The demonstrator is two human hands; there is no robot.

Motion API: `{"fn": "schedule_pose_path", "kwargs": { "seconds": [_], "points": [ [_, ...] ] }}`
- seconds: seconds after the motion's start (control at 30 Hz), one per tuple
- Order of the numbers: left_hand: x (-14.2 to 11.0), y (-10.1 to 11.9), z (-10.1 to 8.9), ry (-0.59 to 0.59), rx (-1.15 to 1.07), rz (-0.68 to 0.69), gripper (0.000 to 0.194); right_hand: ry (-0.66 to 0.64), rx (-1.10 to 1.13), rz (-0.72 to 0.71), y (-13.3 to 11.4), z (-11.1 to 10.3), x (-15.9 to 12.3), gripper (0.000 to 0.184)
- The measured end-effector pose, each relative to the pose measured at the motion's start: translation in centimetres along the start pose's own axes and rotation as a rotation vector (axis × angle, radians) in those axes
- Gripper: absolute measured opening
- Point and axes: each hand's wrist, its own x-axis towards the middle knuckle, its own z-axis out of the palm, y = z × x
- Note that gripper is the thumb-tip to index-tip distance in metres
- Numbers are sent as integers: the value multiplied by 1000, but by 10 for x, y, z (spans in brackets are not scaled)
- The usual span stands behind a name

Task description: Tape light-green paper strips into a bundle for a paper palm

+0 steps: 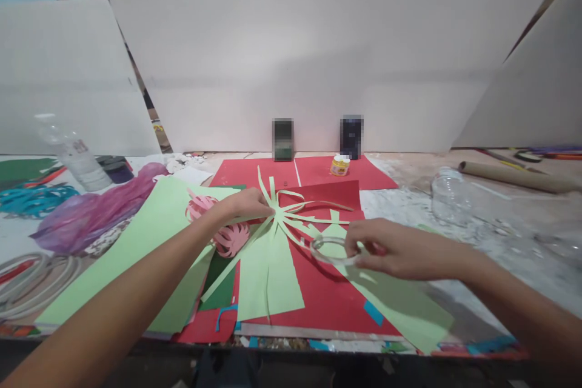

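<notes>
A light green star of paper strips point(278, 214) fans out near the middle of the table. My left hand point(249, 202) is closed at its centre, with thumb and fingertips pinching the strips. To the right, my right hand point(379, 247) grips a whitish ring point(328, 259) that looks like a roll of tape, just above the red paper. Beneath the star lies a light green sheet point(271, 285). Pink curled paper-strip balls point(233, 239) sit by my left forearm, one partly hidden by it.
Large light green sheets point(113, 254) lie at the left, beside a purple plastic bag point(100, 209) and a plastic bottle point(77, 154). A small yellow jar point(339, 165) stands on red paper point(313, 170) at the back. Clear plastic bottles point(448, 194) and a cardboard tube point(513, 177) lie right.
</notes>
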Motion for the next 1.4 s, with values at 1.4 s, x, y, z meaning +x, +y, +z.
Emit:
{"fn": "schedule_pose_path", "kwargs": {
  "seconds": [1.4],
  "points": [
    [-33,34,47,650,-191,659,20,718,175,-202,0,31,62,19]
  ]
}}
